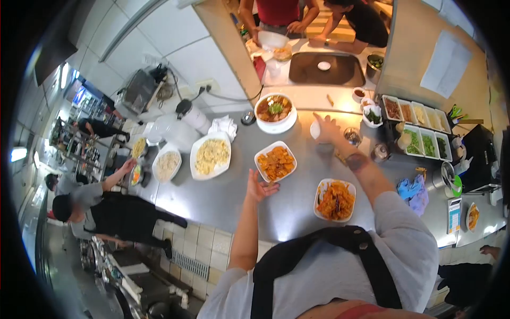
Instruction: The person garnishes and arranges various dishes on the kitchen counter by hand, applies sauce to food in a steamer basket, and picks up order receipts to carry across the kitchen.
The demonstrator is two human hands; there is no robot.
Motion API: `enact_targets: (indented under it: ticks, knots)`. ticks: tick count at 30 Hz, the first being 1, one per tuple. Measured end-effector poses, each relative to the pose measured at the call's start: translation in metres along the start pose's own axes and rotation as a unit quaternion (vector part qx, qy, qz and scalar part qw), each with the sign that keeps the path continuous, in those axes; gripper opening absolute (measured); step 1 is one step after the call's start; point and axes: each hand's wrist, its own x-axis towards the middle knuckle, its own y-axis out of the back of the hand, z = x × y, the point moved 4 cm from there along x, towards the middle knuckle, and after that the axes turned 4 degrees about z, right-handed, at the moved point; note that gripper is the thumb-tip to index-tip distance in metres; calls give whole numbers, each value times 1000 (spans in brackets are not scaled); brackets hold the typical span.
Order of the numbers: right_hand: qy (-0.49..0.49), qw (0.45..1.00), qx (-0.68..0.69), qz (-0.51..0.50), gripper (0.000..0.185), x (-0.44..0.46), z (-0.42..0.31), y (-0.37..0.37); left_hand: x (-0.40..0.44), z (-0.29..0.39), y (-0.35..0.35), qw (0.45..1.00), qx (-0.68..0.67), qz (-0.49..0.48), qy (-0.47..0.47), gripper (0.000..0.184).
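Note:
My left hand [260, 187] is open, palm up and fingers apart, just below a square white bowl [275, 161] of orange, sauce-coated pieces. My right hand [328, 129] reaches forward over the counter, its fingers around a small white dish [315, 129] near the pass ledge. Left of that dish, a large round bowl of red-brown stew [274, 108] with chopped greens stands on a white plate. Under my right forearm lies another square white bowl [334, 200] of orange fried pieces. Beside my right wrist is a small metal container [351, 136].
White bowls of yellow food [211, 156] and pale rice [167, 165] stand left. Garnish trays [419, 141], a jar [380, 152] and blue cloths [413, 192] are right. Beyond the pass ledge, people work near a dark tray [326, 69]. A co-worker [119, 212] reaches in from the left.

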Motion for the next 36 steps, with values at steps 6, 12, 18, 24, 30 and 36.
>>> enact_targets:
  ticks: [6,12,18,24,30,36]
  knots:
    - [-70,994,66,45,121,66,18,-10,59,-8,-49,1000,11,-3,26,80]
    - [0,987,107,120,120,95,52,25,99,-11,-96,995,76,-58,-6,85]
    - [93,960,119,236,73,89,96,62,106,-20,-112,995,-93,12,-44,87]
    - [77,948,257,172,50,42,97,81,72,-30,-36,881,258,155,-366,56]
    - [38,932,210,294,23,40,80,191,-54,-41,-12,598,527,270,-540,45]
    - [193,697,196,662,13,34,42,394,-80,-48,1,618,459,346,-536,41]
